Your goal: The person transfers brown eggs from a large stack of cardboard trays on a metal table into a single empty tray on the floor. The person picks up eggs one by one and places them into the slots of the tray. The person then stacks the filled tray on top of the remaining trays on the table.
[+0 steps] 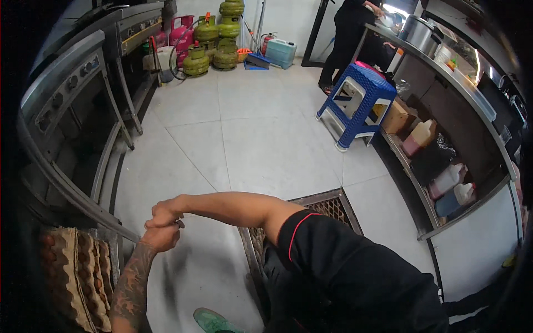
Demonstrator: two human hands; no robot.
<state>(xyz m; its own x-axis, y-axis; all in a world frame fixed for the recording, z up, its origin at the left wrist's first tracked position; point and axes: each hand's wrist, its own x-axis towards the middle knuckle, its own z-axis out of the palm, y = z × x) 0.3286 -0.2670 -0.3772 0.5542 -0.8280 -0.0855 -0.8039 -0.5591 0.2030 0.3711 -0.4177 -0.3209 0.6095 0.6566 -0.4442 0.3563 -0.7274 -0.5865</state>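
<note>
In front of me, left of the middle, my two hands are pressed together above the tiled floor [200, 262]. My left hand [161, 238] comes up from the lower left on a tattooed forearm, its fingers curled in. Resting on it from above is my right hand [165, 211], also with curled fingers, its arm bent across from a black short sleeve with red piping. I see no object in either hand. Nearest to the left forearm stand cardboard egg trays [70, 270] holding brown eggs.
Steel cooking units [62, 100] line the left side. A floor grate [329, 204] lies beneath my arm. Blue stacked stools [362, 93] stand by the right steel counter [470, 87], its shelf holding jugs [447, 181]. Gas cylinders [195, 62] and a person in black [349, 33] are farther back.
</note>
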